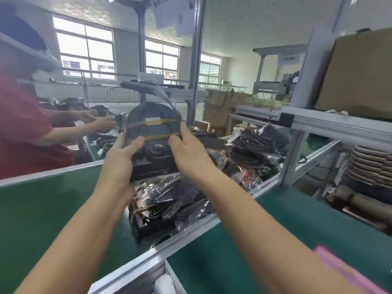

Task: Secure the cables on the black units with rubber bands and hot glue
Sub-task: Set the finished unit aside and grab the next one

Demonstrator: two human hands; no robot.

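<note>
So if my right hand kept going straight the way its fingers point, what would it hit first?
The right hand already rests on the black unit, fingers at the lower rubber band; it would press into that unit first.

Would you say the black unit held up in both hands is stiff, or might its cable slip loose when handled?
The black unit probably handles as a stiff block: both hands, left and right, hold it by its sides without it sagging. Two rubber bands cross the coiled cable, so it likely stays put, though one loop juts out above and might snag.
</note>
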